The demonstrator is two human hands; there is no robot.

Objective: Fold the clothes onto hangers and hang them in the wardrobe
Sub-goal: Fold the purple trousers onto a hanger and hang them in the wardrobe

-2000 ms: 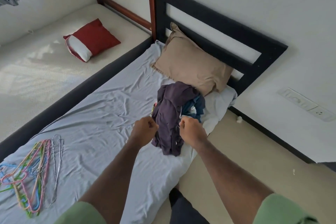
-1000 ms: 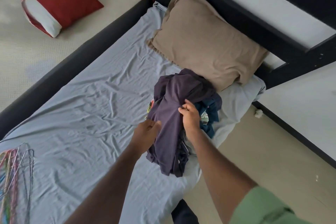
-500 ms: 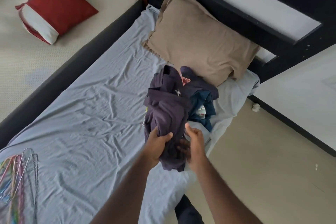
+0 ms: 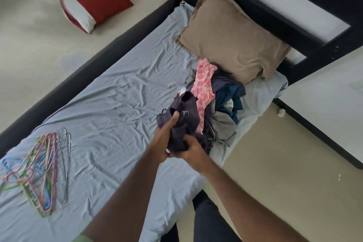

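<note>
A dark purple garment (image 4: 186, 116) is bunched up above the bed's near edge. My left hand (image 4: 164, 137) grips its left side and my right hand (image 4: 191, 152) grips its lower end. Behind it lies a pile of clothes (image 4: 225, 112) with a pink patterned piece (image 4: 204, 82) on top, plus dark blue and grey items. A heap of coloured plastic and wire hangers (image 4: 39, 167) lies on the sheet at the left. No wardrobe is in view.
The bed has a pale blue sheet (image 4: 110, 116) and a tan pillow (image 4: 231, 33) against a black headboard (image 4: 294, 6). A second bed at the left holds a red cushion (image 4: 94, 0). Beige floor (image 4: 284, 173) lies to the right.
Both hands have lifted the purple garment off the pile and pulled it toward me. The pink patterned piece underneath is now uncovered. The camera view has shifted so the hangers show more fully.
</note>
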